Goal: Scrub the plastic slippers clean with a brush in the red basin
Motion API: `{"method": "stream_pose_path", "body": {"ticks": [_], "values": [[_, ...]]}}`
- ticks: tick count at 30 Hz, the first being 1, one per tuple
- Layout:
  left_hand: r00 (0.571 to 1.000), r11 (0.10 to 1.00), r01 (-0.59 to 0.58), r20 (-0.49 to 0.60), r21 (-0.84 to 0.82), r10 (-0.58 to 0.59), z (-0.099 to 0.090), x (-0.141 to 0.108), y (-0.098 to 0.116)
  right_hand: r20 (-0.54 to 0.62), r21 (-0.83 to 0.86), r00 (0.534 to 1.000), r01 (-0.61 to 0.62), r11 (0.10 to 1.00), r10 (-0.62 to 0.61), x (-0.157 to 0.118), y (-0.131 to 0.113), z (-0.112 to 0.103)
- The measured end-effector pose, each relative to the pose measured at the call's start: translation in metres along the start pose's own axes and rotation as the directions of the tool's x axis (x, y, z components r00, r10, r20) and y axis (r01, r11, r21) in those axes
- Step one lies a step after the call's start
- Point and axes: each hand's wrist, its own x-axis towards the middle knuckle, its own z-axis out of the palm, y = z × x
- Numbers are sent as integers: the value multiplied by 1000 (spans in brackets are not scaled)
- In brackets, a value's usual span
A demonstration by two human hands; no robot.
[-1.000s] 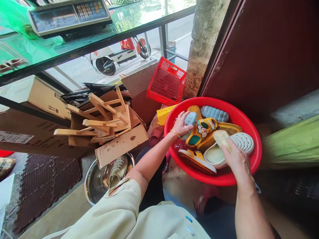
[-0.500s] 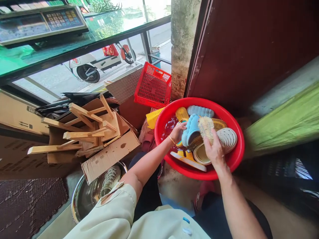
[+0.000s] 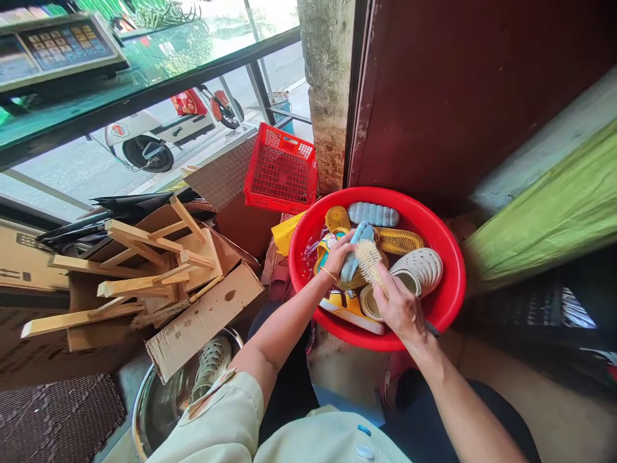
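Observation:
A red basin (image 3: 456, 257) holds several shoes and some water. Over it, my left hand (image 3: 339, 256) is closed on a light blue slipper (image 3: 361, 235), which is turned on its side. My right hand (image 3: 399, 305) grips a scrub brush (image 3: 369, 260), its pale bristles against the blue slipper. Around them in the basin are another blue slipper (image 3: 373, 213), a yellow sole (image 3: 399, 241), a white clog with holes (image 3: 421, 267) and a yellow shoe (image 3: 349, 310).
Wooden stool legs (image 3: 144, 238) stick out of a cardboard box at the left. A red crate (image 3: 282, 168) stands beyond the basin. A metal bowl (image 3: 139, 411) with a white clog is at the lower left.
The blue slipper has turned and now shows its narrow side. The brush has moved left and down onto it. The whole view has shifted slightly.

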Motion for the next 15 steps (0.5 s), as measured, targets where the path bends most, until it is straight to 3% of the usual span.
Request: {"method": "stream_pose_path", "body": {"ticks": [3,7,11,15], "values": [[999,999,-36,16,-18,36,-4,1,1,-72,-62,996,39,997,-44,7,1,2],[999,1000,14,33,-24,-13,-4,-4,-2,-210,-120,976,-86,989,60,37,15,10],[981,961,196,33,-194,-193,0,-5,-13,-246,29,953,-175,984,177,63,35,15],[896,836,429,43,-342,-442,-3,-4,-17,-260,230,900,-293,928,349,71,48,17]]}}
